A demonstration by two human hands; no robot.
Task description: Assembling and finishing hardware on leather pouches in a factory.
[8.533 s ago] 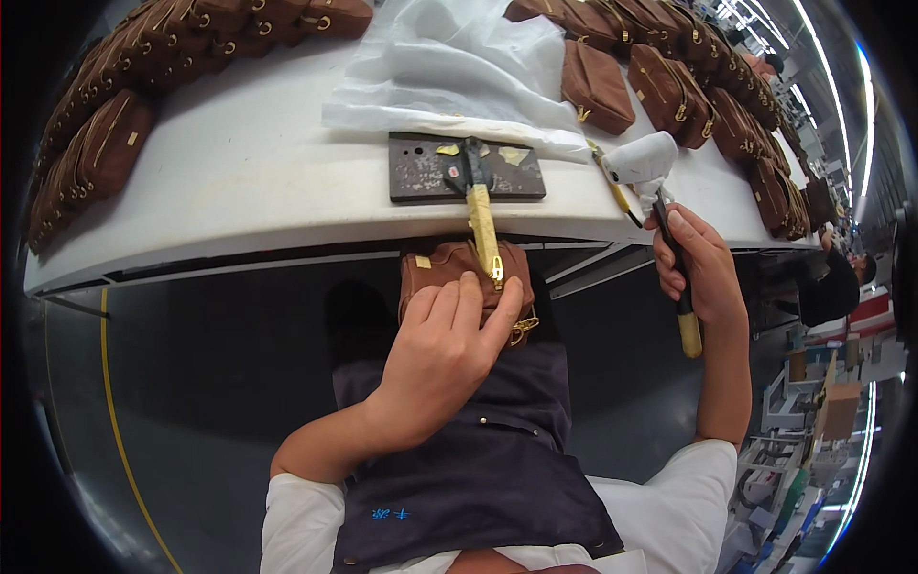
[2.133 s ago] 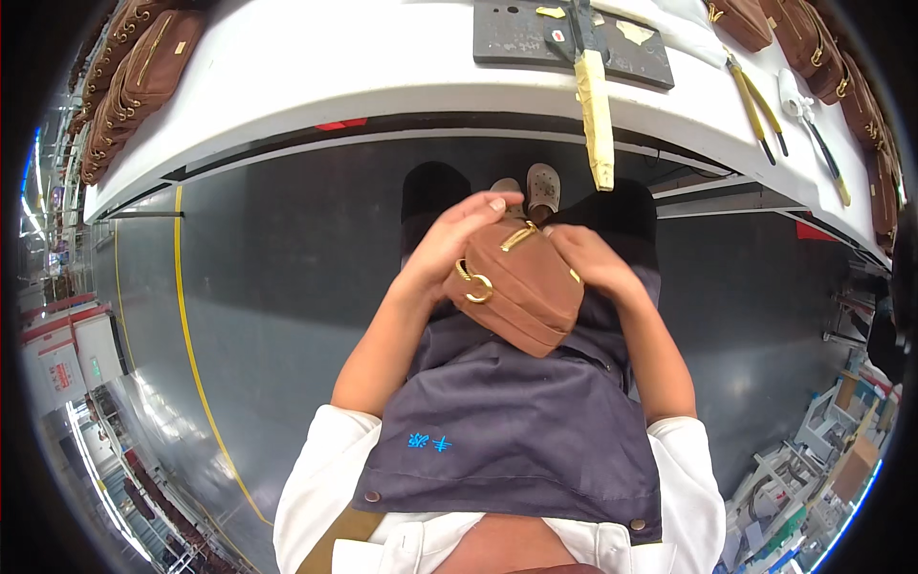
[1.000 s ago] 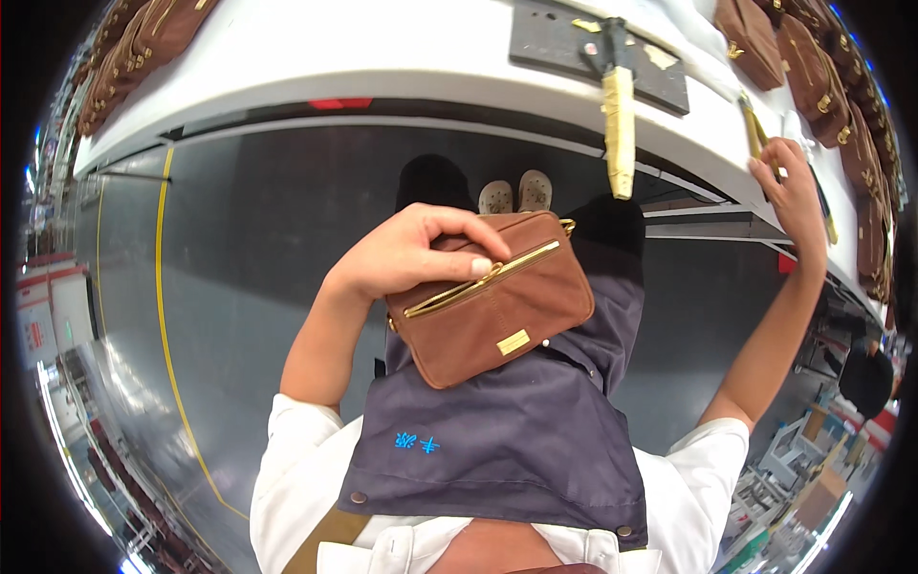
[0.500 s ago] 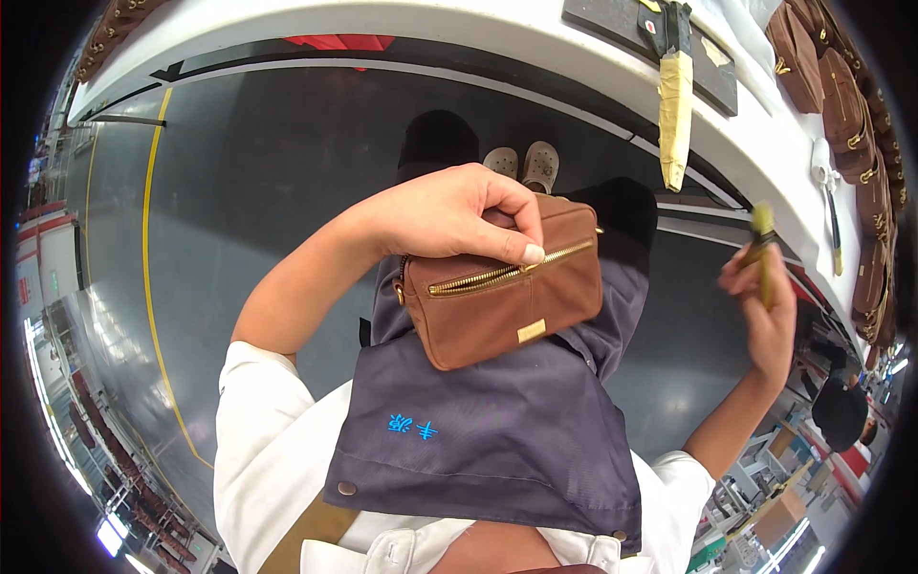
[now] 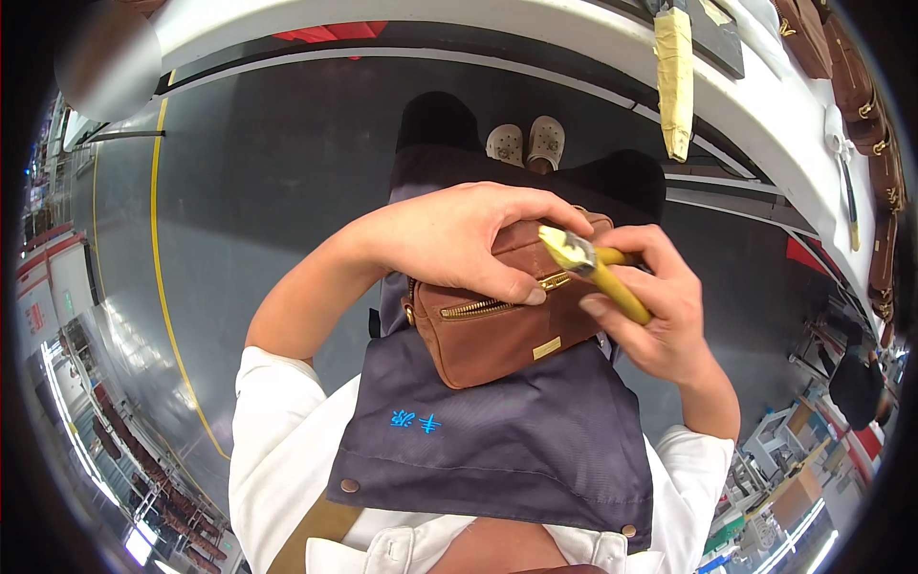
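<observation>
A brown zippered bag (image 5: 488,340) with a small gold plate sits on my lap over the dark apron. My left hand (image 5: 459,234) curves over its top, the thumb pressed on the front beside the gold zipper (image 5: 473,309) and the fingers behind the upper edge. The zipper's left part is parted. In my right hand (image 5: 660,301) is a pair of pliers (image 5: 620,292) with yellow handles. Their jaws, yellowish at the tip, point up and left in front of the bag, close to my left fingertips. Whether they touch the bag I cannot tell.
A white table (image 5: 535,48) curves across the far side. From its edge juts a tool wrapped in yellow tape (image 5: 673,86). More brown bags (image 5: 875,143) line the right side, near a brush-like tool (image 5: 849,196). A person (image 5: 856,387) is at the far right.
My right hand has come in from the far right, bringing the pliers to the bag's front. My left hand remains on the bag, which has shifted slightly right and down in view.
</observation>
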